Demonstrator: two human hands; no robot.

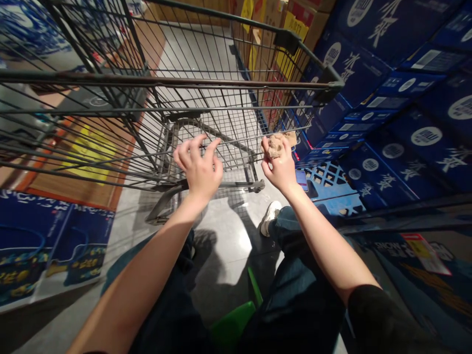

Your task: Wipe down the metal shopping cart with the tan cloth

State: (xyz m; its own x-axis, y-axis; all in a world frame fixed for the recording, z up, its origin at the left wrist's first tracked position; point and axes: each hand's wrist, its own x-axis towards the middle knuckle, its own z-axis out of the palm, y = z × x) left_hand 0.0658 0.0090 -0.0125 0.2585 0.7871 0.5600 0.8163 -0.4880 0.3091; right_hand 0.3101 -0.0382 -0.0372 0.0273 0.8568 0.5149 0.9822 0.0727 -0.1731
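Head view: you are holding your left hand [199, 169] over the wire shopping cart [110, 78], its fingers spread and slightly curled, gripping nothing. Your right hand [280, 167] is pinching a crumpled tan wad [275, 146] between thumb and fingertips, keeping it up just in front of the cart's wire side, with stacked blue cartons [391, 147] standing beyond it.
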